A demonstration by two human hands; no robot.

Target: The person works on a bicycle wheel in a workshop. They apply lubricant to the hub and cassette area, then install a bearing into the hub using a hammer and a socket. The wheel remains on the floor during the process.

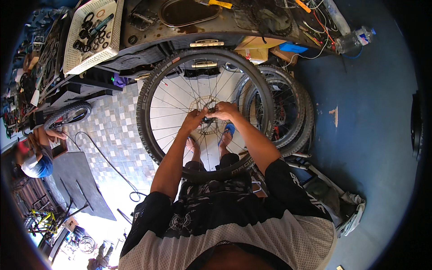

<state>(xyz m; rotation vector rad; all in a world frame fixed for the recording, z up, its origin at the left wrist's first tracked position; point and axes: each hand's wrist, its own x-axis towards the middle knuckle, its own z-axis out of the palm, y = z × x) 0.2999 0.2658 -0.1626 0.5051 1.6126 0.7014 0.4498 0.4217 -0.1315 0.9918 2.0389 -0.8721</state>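
A large bicycle wheel (145, 118) with a knobby black tyre stands in front of my body, its thin spokes running in to the centre. Around the hub (209, 119) lies a perforated brake disc (206, 131). My left hand (195, 119) is closed at the hub, with thumb and fingers pinched together. Just to its right, my right hand (223, 111) is also closed at the hub, its fingers curled in. Both hands nearly touch. They cover most of the hub, so small parts between the fingers cannot be made out.
More wheels (302, 112) lean at the right. Ahead is a cluttered workbench (155, 38) with a metal tray (189, 12); a white basket (72, 56) of rings stands left. A hose (105, 159) crosses the tiled floor. Another person (38, 164) sits far left, beside a small wheel (67, 114).
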